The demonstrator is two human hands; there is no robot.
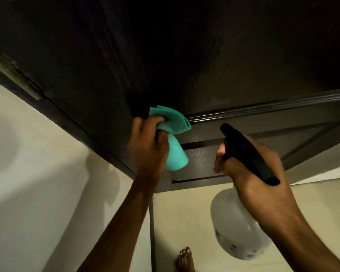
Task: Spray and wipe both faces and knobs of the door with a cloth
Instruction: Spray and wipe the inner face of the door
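A dark brown panelled door [243,79] fills the upper part of the head view. My left hand [147,146] grips a folded teal cloth [173,134] and holds it against the door's face, close to the left end of a horizontal moulding. My right hand [253,173] grips a spray bottle [238,228] by its black trigger head, with the nozzle pointing toward the door's lower panel. The translucent white bottle body hangs below that hand. No knob shows in this view.
A cream wall [37,183] lies to the left of the door, with the door's hinge edge [24,79] at the upper left. Pale floor tiles [185,222] show below, and a bare foot [185,260] stands near the bottom edge.
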